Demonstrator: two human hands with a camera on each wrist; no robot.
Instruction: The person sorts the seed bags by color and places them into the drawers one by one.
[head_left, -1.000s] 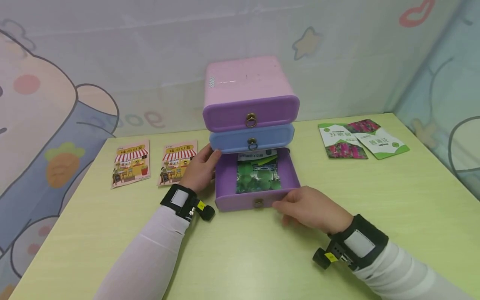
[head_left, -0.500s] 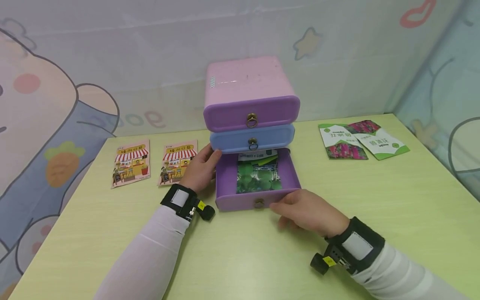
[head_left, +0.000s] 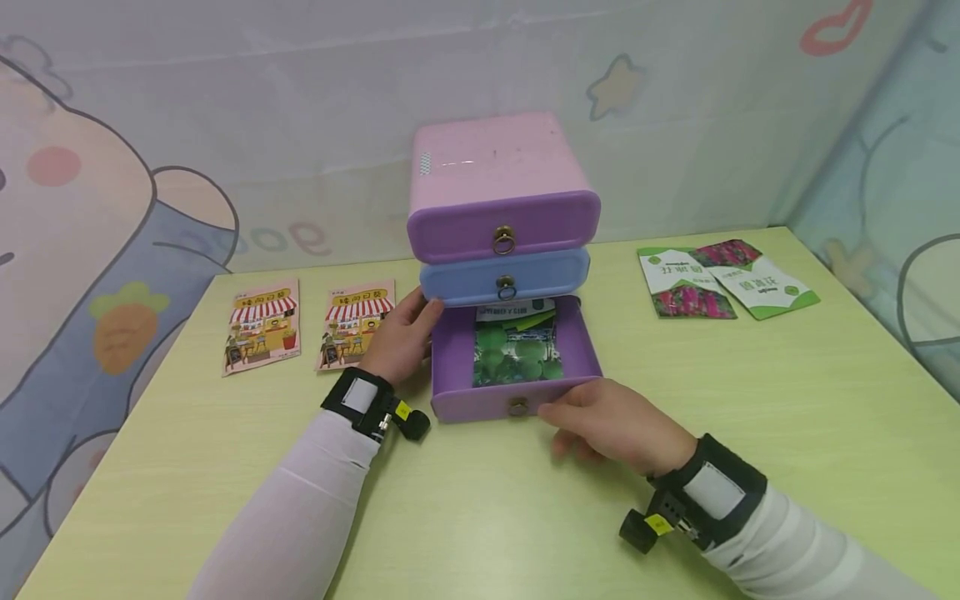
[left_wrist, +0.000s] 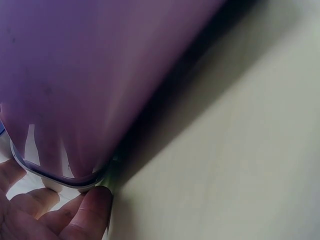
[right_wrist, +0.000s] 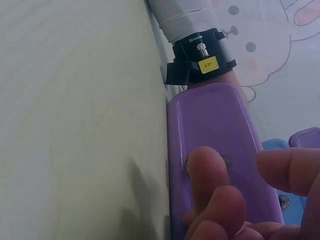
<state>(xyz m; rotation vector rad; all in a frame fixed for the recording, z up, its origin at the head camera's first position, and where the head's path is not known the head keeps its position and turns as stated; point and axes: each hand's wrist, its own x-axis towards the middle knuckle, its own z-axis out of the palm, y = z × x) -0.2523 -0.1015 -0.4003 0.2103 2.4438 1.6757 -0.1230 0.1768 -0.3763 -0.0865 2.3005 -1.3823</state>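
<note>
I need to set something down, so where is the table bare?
Bare table: front, between the left sleeve and right sleeve; right, between right sleeve and green packets; left, between left sleeve and pink packets. Crowded: around the open drawer, with left grip beside it and right grip at its front.

Left hand [head_left: 399, 340] farther forward; right hand [head_left: 618, 423] nearer, fingers [right_wrist: 207, 172] bent.
</note>
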